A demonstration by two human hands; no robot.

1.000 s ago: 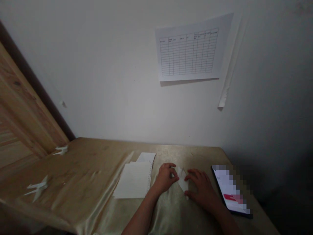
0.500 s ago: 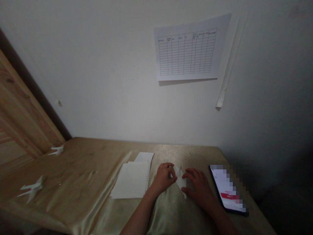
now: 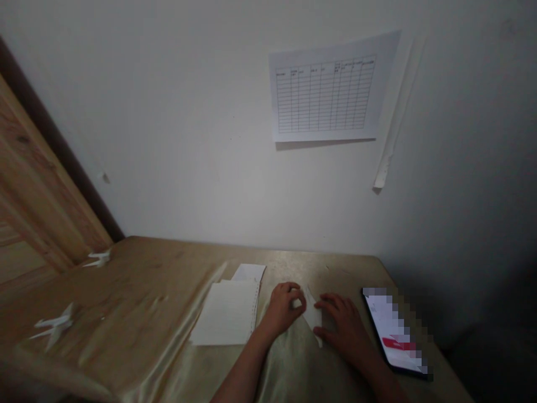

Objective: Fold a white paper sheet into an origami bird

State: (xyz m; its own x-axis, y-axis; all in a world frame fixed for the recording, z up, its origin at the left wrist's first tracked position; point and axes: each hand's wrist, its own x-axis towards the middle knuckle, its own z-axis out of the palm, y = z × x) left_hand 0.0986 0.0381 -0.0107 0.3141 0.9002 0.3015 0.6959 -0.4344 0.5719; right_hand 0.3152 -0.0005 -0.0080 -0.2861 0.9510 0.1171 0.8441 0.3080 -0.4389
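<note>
A small folded piece of white paper (image 3: 312, 317) lies on the cloth-covered table between my two hands, narrow and pointed at its near end. My left hand (image 3: 286, 307) is curled, with thumb and forefinger closed in a pinch at the paper's left edge. Along its right edge, my right hand (image 3: 340, 320) holds it with bent thumb and fingertips, the thumb lower than the fingers. How firmly each hand grips is hard to see. Left of my left hand sits a stack of lined paper sheets (image 3: 226, 313) with a torn, perforated edge.
A phone (image 3: 392, 333) with a lit screen lies right of my right hand, near the table's (image 3: 168, 280) right edge. Two folded paper figures, one nearer (image 3: 54, 323) and one farther (image 3: 99, 258), are at far left. A printed chart (image 3: 325, 95) hangs on the wall.
The folded paper looks narrower now, with its upper flap no longer spread out. My hands keep nearly the same place beside it. The whole view has shifted slightly.
</note>
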